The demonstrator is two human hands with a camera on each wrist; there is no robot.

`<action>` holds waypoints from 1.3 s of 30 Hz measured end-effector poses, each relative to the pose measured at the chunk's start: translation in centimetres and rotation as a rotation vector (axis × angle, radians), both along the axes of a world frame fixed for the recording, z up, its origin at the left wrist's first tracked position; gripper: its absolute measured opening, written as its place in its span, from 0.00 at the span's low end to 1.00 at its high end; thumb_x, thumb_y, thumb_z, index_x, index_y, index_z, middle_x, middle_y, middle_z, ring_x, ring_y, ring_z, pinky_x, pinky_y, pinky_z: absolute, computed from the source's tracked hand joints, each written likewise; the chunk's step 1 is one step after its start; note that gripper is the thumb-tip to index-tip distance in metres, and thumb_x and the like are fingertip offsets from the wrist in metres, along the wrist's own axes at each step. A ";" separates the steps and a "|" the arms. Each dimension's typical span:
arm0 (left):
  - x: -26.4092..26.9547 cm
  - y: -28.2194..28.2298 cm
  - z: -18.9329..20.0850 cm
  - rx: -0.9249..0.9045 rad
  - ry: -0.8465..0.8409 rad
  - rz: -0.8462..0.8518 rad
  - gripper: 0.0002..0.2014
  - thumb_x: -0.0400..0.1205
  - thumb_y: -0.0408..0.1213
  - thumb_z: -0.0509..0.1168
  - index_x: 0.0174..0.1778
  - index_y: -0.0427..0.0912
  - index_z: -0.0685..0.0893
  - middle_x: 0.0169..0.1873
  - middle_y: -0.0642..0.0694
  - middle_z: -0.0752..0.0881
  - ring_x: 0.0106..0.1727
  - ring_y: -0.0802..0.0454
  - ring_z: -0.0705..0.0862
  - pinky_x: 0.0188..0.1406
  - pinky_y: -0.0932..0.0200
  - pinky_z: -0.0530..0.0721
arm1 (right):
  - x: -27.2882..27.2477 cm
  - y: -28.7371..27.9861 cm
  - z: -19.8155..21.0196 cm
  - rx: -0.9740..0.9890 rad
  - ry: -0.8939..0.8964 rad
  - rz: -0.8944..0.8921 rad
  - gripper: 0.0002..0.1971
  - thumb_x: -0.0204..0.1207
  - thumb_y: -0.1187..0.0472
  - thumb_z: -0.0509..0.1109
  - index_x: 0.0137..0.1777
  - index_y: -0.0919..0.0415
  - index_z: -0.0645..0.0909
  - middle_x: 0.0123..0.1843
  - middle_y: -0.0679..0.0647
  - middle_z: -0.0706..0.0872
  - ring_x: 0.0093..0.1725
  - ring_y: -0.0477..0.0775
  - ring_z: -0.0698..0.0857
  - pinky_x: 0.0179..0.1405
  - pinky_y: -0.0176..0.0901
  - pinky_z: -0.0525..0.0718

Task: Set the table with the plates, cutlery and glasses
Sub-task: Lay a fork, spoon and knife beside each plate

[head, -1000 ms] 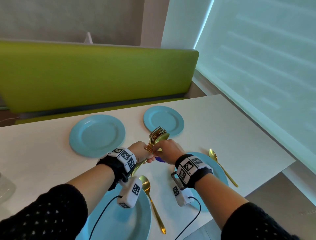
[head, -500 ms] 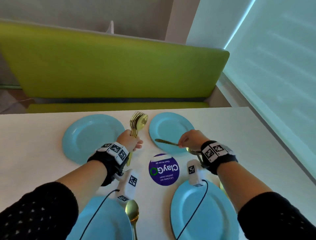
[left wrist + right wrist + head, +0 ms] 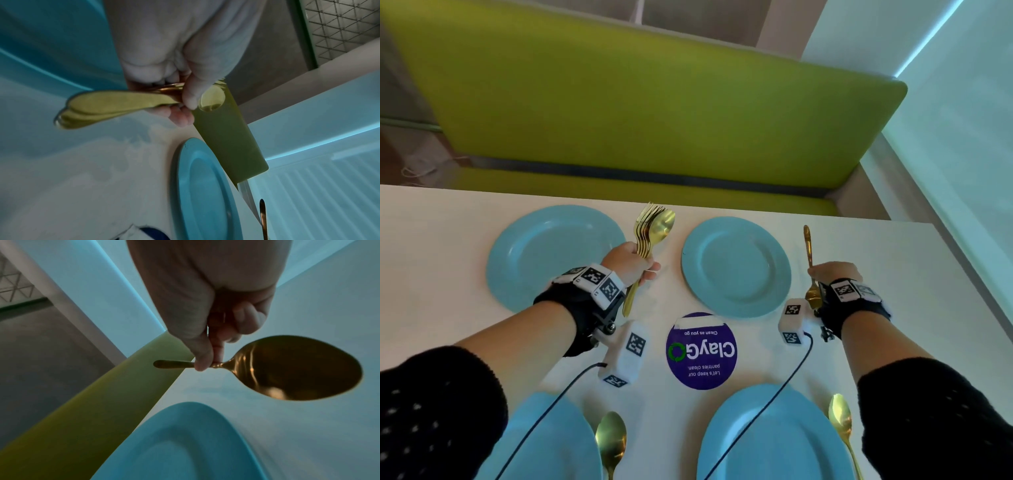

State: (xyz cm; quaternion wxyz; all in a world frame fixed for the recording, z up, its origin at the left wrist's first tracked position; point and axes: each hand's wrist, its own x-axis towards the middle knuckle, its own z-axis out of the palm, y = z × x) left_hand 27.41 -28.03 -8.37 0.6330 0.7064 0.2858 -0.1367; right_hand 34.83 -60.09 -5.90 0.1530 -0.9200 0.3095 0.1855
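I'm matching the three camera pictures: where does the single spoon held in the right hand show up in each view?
Head: the spoon is right of centre, in the right hand, right of the far right plate.
Left wrist: only a dark sliver of it at the bottom edge.
Right wrist: centre right, bowl large.
Shared landmark: that plate.

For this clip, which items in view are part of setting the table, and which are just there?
Part of the job:
- four blue plates, e.g. far right plate
- bundle of gold forks and spoon in left hand
- single gold spoon pinched by right hand
- two gold spoons already laid by the near plates

Just there:
- purple ClayGo sticker
- green bench
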 end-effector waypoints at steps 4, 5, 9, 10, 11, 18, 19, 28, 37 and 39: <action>0.4 -0.4 -0.8 -0.003 0.005 0.020 0.11 0.84 0.27 0.58 0.36 0.42 0.72 0.33 0.47 0.84 0.15 0.66 0.82 0.26 0.63 0.74 | 0.2 -0.1 -1.0 0.095 -0.040 0.014 0.16 0.76 0.61 0.70 0.62 0.63 0.83 0.64 0.61 0.85 0.59 0.61 0.84 0.54 0.42 0.81; 0.4 -0.5 -0.9 -0.006 0.005 0.021 0.11 0.84 0.27 0.58 0.35 0.42 0.72 0.33 0.46 0.84 0.14 0.66 0.82 0.26 0.63 0.74 | 0.0 0.0 -1.2 0.101 -0.045 0.028 0.15 0.76 0.62 0.69 0.62 0.61 0.83 0.65 0.59 0.84 0.61 0.60 0.84 0.57 0.41 0.81; 0.9 -0.8 -0.8 -0.014 0.003 0.025 0.11 0.84 0.28 0.59 0.35 0.42 0.72 0.33 0.46 0.84 0.16 0.66 0.82 0.26 0.63 0.75 | 0.6 0.1 -2.1 0.285 -0.029 -0.015 0.16 0.78 0.63 0.68 0.65 0.63 0.81 0.67 0.59 0.82 0.65 0.60 0.82 0.46 0.41 0.82; 1.1 -0.8 -0.8 -0.014 0.001 0.024 0.11 0.84 0.28 0.59 0.35 0.42 0.72 0.33 0.47 0.84 0.17 0.65 0.83 0.26 0.64 0.75 | 0.7 0.1 -2.1 0.348 -0.043 -0.056 0.19 0.77 0.63 0.69 0.68 0.64 0.79 0.69 0.59 0.81 0.67 0.60 0.81 0.39 0.40 0.80; 1.2 -0.8 -0.8 -0.013 0.000 0.025 0.11 0.84 0.28 0.58 0.35 0.42 0.72 0.33 0.47 0.84 0.20 0.62 0.84 0.26 0.64 0.75 | 0.9 0.2 -2.1 0.352 -0.028 -0.067 0.20 0.77 0.63 0.69 0.69 0.64 0.78 0.70 0.60 0.80 0.68 0.60 0.80 0.37 0.40 0.78; 1.8 -0.6 -1.7 -0.022 0.018 0.028 0.12 0.84 0.27 0.59 0.35 0.42 0.72 0.33 0.46 0.84 0.15 0.65 0.82 0.16 0.70 0.75 | 1.3 0.3 -3.2 -0.053 0.029 0.238 0.15 0.72 0.64 0.67 0.58 0.56 0.86 0.52 0.56 0.85 0.50 0.60 0.85 0.54 0.46 0.87; 1.9 -0.6 -1.8 -0.025 0.024 0.027 0.12 0.84 0.27 0.59 0.35 0.42 0.72 0.33 0.45 0.84 0.16 0.64 0.82 0.15 0.70 0.75 | 1.2 0.6 -3.3 -0.093 0.025 0.254 0.15 0.72 0.64 0.66 0.57 0.55 0.86 0.51 0.55 0.85 0.48 0.59 0.85 0.58 0.45 0.86; 2.4 -0.7 -2.0 -0.007 0.037 0.018 0.11 0.84 0.28 0.60 0.35 0.42 0.72 0.32 0.45 0.84 0.17 0.64 0.82 0.14 0.71 0.74 | 3.0 0.1 -4.1 0.166 -0.078 -0.083 0.16 0.77 0.62 0.69 0.63 0.68 0.81 0.64 0.64 0.84 0.63 0.63 0.83 0.53 0.46 0.81; 2.4 -1.1 -1.9 -0.012 0.041 0.013 0.11 0.84 0.28 0.60 0.36 0.42 0.74 0.33 0.46 0.84 0.22 0.60 0.83 0.17 0.69 0.75 | 3.0 0.1 -4.7 0.005 -0.022 0.017 0.12 0.72 0.57 0.72 0.47 0.67 0.86 0.42 0.61 0.88 0.39 0.61 0.82 0.36 0.41 0.77; 2.3 -1.1 -1.8 -0.014 0.039 0.013 0.11 0.84 0.27 0.60 0.36 0.41 0.73 0.33 0.45 0.84 0.26 0.57 0.83 0.16 0.70 0.75 | 2.9 0.1 -4.8 0.017 -0.029 0.022 0.12 0.72 0.57 0.72 0.45 0.68 0.86 0.38 0.60 0.87 0.37 0.61 0.82 0.34 0.40 0.76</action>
